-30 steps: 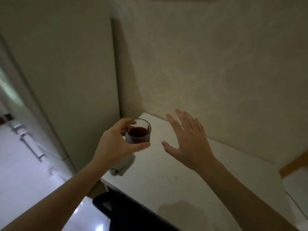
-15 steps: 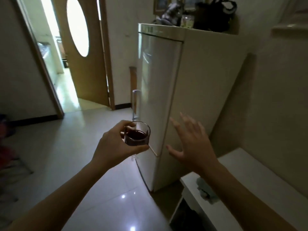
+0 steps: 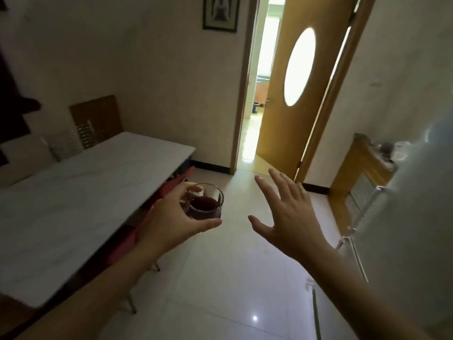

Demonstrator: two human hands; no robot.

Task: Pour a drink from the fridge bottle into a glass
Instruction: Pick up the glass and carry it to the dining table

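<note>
While a person's left hand (image 3: 171,224) wraps thumb and fingers around a small glass (image 3: 205,205) part full of dark red drink, the right hand (image 3: 289,217) hangs beside it with palm forward, fingers spread wide and nothing in it. Seen from the head camera, the glass is held upright in mid-air over the pale tiled floor (image 3: 232,278), just off the long right edge of a white table (image 3: 73,204), and clear of the tabletop. Red seats (image 3: 137,231) are tucked under that table edge, and a wooden chair back (image 3: 98,119) shows at the table's far end. Between the table and the white fridge (image 3: 416,204) along the right edge of the view, a broad strip of floor lies open ahead of both hands. It leads to an open doorway (image 3: 255,119), where a wooden door (image 3: 301,77) with an oval window stands swung inward. A low wooden cabinet (image 3: 355,177) sits against the wall between door and fridge.
</note>
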